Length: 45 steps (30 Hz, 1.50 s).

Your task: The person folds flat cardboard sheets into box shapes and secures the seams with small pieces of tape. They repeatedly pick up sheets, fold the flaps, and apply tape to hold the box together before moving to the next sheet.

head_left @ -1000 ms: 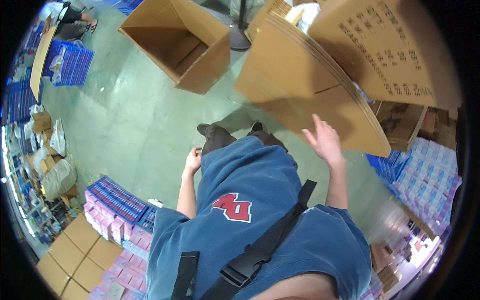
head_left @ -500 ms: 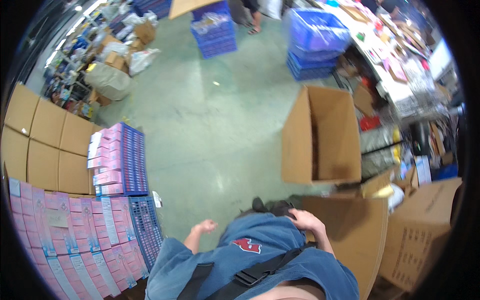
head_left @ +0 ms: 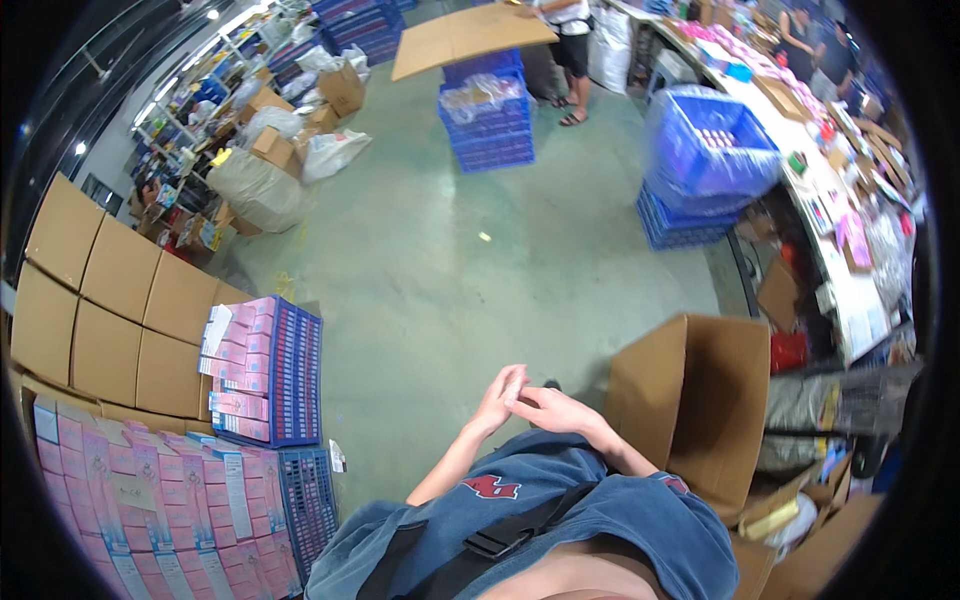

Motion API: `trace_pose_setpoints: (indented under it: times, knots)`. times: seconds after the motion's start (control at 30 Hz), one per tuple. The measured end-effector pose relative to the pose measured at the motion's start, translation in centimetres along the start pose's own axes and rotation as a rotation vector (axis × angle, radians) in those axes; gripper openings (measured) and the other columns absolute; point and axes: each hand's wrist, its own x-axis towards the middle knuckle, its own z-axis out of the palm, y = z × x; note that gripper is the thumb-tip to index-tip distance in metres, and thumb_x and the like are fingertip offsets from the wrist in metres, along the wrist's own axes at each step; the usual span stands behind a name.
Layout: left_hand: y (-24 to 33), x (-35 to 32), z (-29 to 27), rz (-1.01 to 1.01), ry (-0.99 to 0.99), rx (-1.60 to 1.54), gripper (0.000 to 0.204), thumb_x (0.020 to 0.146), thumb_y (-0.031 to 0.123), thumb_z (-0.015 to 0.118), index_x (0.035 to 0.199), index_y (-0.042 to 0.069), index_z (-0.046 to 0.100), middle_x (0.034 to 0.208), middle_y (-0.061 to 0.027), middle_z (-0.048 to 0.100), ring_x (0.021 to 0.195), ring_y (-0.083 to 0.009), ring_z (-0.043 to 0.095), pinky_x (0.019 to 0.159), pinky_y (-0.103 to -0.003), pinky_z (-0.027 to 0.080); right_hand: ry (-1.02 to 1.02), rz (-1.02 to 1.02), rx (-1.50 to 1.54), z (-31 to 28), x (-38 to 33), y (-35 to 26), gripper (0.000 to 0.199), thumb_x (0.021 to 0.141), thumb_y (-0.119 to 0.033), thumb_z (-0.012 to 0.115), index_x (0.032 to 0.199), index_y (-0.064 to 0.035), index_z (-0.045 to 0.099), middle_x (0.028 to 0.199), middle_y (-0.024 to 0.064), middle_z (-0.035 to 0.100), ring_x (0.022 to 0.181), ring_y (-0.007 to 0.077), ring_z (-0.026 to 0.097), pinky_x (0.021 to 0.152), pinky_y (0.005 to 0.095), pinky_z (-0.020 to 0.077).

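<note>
In front of my waist my two hands meet. My left hand points away from me with its fingers stretched out. Against it rest the extended fingers of my right hand. No object shows clearly between them, though the overlapping fingers hide part of the palms. A tall, open cardboard box stands on the floor to the right of my right hand and apart from it. Left of my hands, pink-and-white small boxes fill a blue plastic crate.
More pink boxes and stacked brown cartons line the left. Ahead are blue crates, a plastic-lined blue bin and a person beside a cardboard sheet. A cluttered white worktable runs along the right.
My hands, apart at my sides before, have come together in front of me. The view has tilted up, showing more of the far room. The open box now sits lower and closer in view.
</note>
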Motion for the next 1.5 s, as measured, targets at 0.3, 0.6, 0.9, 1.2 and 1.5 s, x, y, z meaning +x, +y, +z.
trace_pose_setpoints:
  times: [0.3,0.6,0.9,1.2,1.5]
  knots:
    - [15.8,14.7,-6.3,0.090,0.127,-0.137,0.045,0.106,0.042,0.045,0.133,0.006,0.053,0.116,-0.0091,0.062,0.105,-0.0178,0.060,0.092,-0.033,0.050,-0.001,-0.207,0.250,-14.3,15.3,-7.0,0.026,0.099,-0.025,0.064,0.104,0.0001,0.066,0.097,0.0080,0.070,0.091,0.0136,0.063,0.082,0.0321,0.0515]
    - [22.6,34.0,-14.2,0.120,0.250,-0.024,0.041,0.107,0.040,0.043,0.126,0.006,0.056,0.110,-0.0097,0.062,0.100,-0.0189,0.060,0.089,-0.033,0.050,0.089,-0.178,0.302,-26.1,33.2,-11.1,0.023,0.099,-0.019,0.064,0.108,0.0026,0.060,0.096,0.0082,0.068,0.092,0.0133,0.064,0.083,0.0297,0.0525]
    - [38.1,54.0,-21.2,0.514,0.158,0.432,0.036,0.104,0.035,0.052,0.126,0.007,0.056,0.115,-0.0177,0.062,0.105,-0.0351,0.063,0.092,-0.041,0.049,0.306,-0.190,0.282,-41.6,46.7,-16.9,0.019,0.099,-0.013,0.063,0.108,0.0028,0.061,0.098,0.0080,0.068,0.090,0.0128,0.065,0.082,0.0283,0.0513]
    - [42.2,71.0,-19.9,0.678,0.278,0.830,0.028,0.094,0.021,0.066,0.117,0.005,0.060,0.105,-0.0146,0.064,0.095,-0.0350,0.063,0.083,-0.044,0.049,0.376,-0.048,0.362,-54.6,55.7,-11.6,0.015,0.101,-0.013,0.059,0.104,0.0004,0.064,0.088,0.0044,0.069,0.083,0.0095,0.062,0.079,0.0267,0.0514]
    - [52.2,89.2,-13.3,0.768,0.245,0.718,0.025,0.094,0.011,0.064,0.118,0.003,0.060,0.104,-0.0144,0.066,0.097,-0.0310,0.066,0.085,-0.040,0.051,0.278,-0.212,0.308,-77.6,61.6,-12.6,0.014,0.099,-0.012,0.062,0.103,0.0011,0.063,0.090,0.0038,0.067,0.087,0.0089,0.062,0.080,0.0261,0.0508]
